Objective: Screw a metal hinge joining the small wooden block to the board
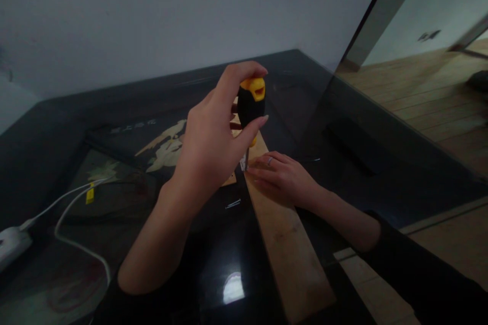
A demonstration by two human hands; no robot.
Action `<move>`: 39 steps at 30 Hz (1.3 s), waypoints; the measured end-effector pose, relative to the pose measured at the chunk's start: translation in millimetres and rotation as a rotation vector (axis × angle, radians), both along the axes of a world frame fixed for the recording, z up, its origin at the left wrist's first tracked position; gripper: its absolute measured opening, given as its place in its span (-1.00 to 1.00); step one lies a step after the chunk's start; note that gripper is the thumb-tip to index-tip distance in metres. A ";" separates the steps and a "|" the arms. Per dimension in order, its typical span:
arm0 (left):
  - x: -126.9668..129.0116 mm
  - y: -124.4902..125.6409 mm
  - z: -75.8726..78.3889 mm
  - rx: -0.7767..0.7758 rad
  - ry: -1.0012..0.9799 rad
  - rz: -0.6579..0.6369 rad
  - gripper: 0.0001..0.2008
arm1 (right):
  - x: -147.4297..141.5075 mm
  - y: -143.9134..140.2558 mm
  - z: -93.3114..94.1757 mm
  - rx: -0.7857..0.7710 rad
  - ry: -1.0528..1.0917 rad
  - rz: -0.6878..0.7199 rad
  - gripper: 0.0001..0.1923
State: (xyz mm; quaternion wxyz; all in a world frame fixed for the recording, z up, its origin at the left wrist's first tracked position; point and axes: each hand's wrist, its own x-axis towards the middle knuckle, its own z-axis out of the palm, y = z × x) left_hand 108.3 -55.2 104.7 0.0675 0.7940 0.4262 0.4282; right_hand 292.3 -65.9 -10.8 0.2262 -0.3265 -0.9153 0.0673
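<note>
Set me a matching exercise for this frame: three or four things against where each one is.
Things:
1. screwdriver
2. wooden plank
3. white cable
4. loose screws

Places:
A. lying on the dark tabletop left of the plank
B. upright in the left hand
C. under the right hand
D. trailing across the table's left side

Pairs: 1-B, 2-C, 3-D, 4-A

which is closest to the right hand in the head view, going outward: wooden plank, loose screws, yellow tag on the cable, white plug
1. wooden plank: under the right hand, touching it.
2. loose screws: on the dark table, just left of the plank.
3. yellow tag: on the white cable, farther left.
4. white plug: at the far left edge.
</note>
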 end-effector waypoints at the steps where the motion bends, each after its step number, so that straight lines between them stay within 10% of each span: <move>1: -0.4 0.1 0.2 -0.002 -0.004 -0.006 -0.52 | 0.0 0.1 -0.3 -0.001 0.004 -0.001 -0.69; 26: -9.4 -2.5 10.1 0.115 -0.065 -0.042 -0.54 | -2.4 0.1 -2.4 0.022 -0.038 -0.039 -0.70; 39: -1.3 -10.4 15.0 0.255 0.132 -0.163 -0.53 | 2.1 2.8 5.3 -0.248 0.560 -0.113 -0.81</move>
